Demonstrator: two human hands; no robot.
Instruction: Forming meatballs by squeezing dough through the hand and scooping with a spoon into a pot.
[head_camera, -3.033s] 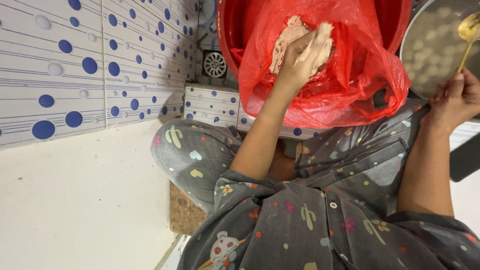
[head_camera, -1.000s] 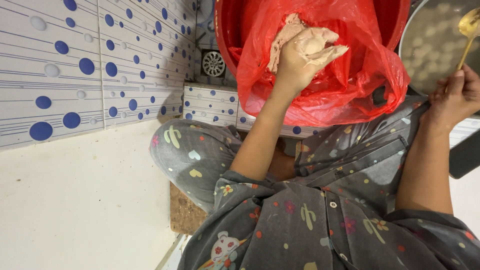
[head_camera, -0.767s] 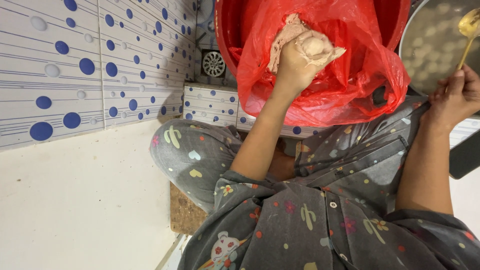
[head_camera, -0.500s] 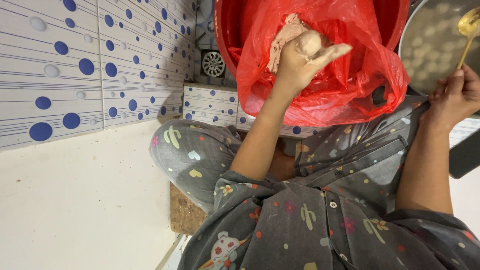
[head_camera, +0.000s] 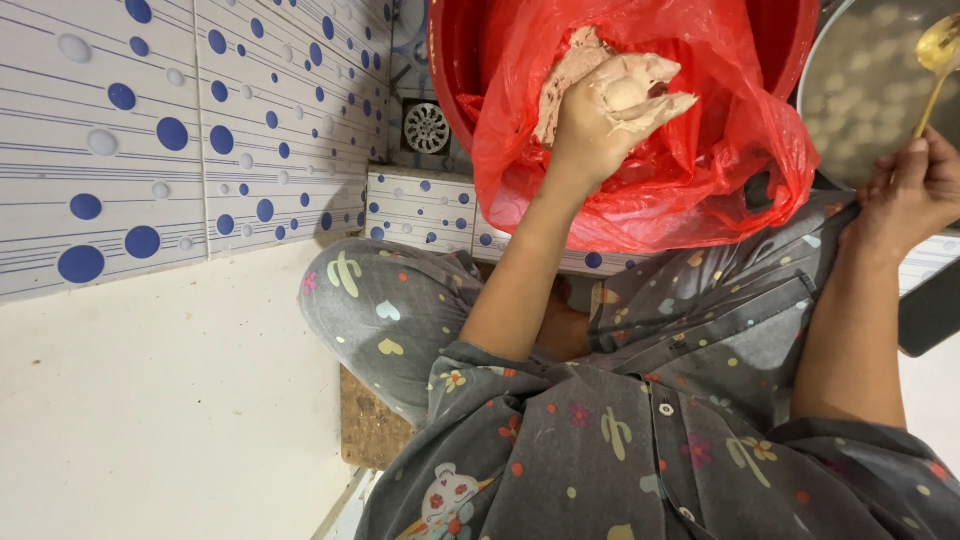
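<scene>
My left hand (head_camera: 603, 118) is inside a red plastic bag (head_camera: 740, 190) that lines a red tub (head_camera: 462, 70). It is closed on a lump of pale pinkish paste (head_camera: 640, 88), with a rounded ball of it squeezed out above my thumb and forefinger. More of the same paste (head_camera: 567, 72) lies behind the hand in the bag. My right hand (head_camera: 915, 190) holds a gold-coloured metal spoon (head_camera: 937, 55) by its handle, the bowl of the spoon raised over a large metal pot (head_camera: 868, 95) with several pale round balls in liquid.
A wall of white tiles with blue dots (head_camera: 190, 130) fills the left. A round metal floor drain (head_camera: 427, 127) sits behind the tub. My legs in grey patterned trousers (head_camera: 390, 310) are folded over a low wooden stool (head_camera: 365, 430) on a pale floor (head_camera: 150, 400).
My left hand has been squeezing the paste, and a round ball has pushed out above the thumb and forefinger. The right hand and spoon have stayed still.
</scene>
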